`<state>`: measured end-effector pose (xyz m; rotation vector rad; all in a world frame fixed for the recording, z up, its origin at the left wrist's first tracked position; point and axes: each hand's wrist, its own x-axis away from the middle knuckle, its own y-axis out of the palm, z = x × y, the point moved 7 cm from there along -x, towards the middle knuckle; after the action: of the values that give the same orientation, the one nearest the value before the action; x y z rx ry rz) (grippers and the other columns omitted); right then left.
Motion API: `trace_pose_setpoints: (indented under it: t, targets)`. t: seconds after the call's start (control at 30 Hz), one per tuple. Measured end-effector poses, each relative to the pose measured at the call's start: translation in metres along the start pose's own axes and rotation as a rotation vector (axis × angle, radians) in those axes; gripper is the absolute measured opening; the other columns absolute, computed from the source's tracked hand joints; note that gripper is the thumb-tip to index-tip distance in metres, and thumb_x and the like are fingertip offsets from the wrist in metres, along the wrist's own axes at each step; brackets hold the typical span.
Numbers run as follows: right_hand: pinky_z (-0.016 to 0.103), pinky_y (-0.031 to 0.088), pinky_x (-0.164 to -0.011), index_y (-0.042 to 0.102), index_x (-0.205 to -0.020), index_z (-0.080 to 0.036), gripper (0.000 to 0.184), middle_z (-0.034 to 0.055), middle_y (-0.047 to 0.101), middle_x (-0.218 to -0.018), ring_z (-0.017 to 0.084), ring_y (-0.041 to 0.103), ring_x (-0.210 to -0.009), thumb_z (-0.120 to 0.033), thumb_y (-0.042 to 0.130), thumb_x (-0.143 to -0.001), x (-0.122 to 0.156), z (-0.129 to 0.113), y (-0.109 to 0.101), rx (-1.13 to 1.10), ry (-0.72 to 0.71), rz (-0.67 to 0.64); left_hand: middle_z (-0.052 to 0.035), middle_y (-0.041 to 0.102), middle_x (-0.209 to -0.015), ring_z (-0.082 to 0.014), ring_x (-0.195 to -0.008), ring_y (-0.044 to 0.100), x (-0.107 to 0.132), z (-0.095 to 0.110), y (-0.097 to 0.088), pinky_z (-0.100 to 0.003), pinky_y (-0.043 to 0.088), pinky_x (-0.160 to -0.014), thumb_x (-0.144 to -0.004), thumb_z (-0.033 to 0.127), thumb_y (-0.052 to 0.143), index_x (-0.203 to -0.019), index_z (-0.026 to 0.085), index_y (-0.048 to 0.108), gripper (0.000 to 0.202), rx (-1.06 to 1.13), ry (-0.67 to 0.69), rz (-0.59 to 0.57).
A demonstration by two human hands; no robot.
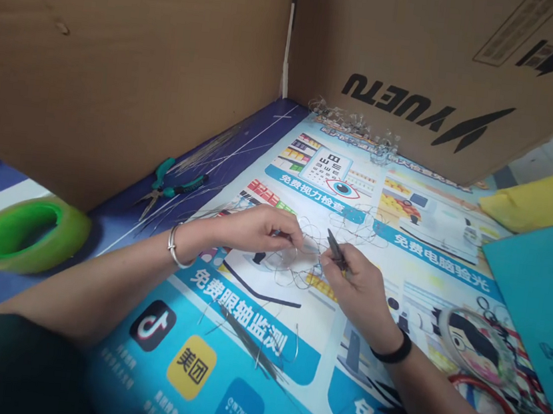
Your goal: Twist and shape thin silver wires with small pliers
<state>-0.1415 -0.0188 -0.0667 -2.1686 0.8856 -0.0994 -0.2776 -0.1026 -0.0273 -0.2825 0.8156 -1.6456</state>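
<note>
My left hand (274, 229) is closed in a pinch on a thin wire loop (311, 228). That loop belongs to a loose tangle of bent wire spread over the printed poster and between my hands. My right hand (355, 284) is wrapped round a small pair of pliers (336, 246), whose dark jaws point up and to the left, close to the wire. My palm hides most of the pliers' handles. Nearer to me, a bundle of straight cut wires (250, 338) lies on the poster.
Cardboard panels (174, 53) wall in the back and left. Teal-handled pliers (165, 187) and a roll of tape (26, 233) lie at left. Wire pieces (352, 122) are heaped at the back. On the right are a turquoise board (542, 300), yellow material (550, 197) and a round tin (474, 345).
</note>
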Motion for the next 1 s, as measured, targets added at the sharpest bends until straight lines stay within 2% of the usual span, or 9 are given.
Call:
trace_pose_setpoints:
  t: [0.27,0.53,0.7,1.0]
  targets:
    - [0.026,0.04,-0.061,0.056,-0.079,-0.02,0.014,-0.001,0.058,-0.069,0.015,0.055,-0.065,-0.032,0.051,-0.083,-0.0006,-0.0015,0.0003,0.015,0.005,-0.009,-0.0054,0.067,-0.087,-0.011,-0.08,0.06,0.001,-0.0023,0.0002,-0.023,0.047,-0.075,-0.082,0.007,0.053,-0.088,0.015,0.064,0.015,0.005,-0.051,-0.013]
    - [0.027,0.041,-0.062,0.056,-0.08,-0.021,0.014,-0.0002,0.061,-0.071,0.016,0.056,-0.067,-0.033,0.05,-0.083,0.0,-0.0029,-0.0001,0.033,0.004,-0.013,-0.0061,0.067,-0.088,-0.0116,-0.081,0.061,0.0003,-0.0006,0.0,-0.023,0.047,-0.075,-0.083,0.006,0.051,-0.089,0.014,0.064,0.016,-0.012,-0.046,-0.005]
    - [0.027,0.041,-0.062,0.056,-0.079,-0.021,0.016,0.0003,0.061,-0.071,0.016,0.056,-0.066,-0.034,0.05,-0.083,0.0013,-0.0038,0.0008,0.034,0.002,-0.016,-0.0042,0.067,-0.089,-0.0112,-0.079,0.06,0.0009,-0.0027,-0.001,-0.022,0.047,-0.072,-0.082,0.005,0.05,-0.097,0.014,0.06,0.02,-0.023,-0.097,0.034]
    - [0.027,0.041,-0.063,0.056,-0.081,-0.021,0.015,-0.0007,0.059,-0.071,0.015,0.053,-0.066,-0.034,0.05,-0.084,0.0081,-0.0061,0.0063,0.0,0.019,-0.058,-0.0028,0.065,-0.089,-0.0098,-0.076,0.059,0.0021,-0.0036,0.0001,-0.02,0.044,-0.068,-0.08,0.004,0.05,-0.103,0.015,0.055,0.027,-0.022,-0.109,-0.002]
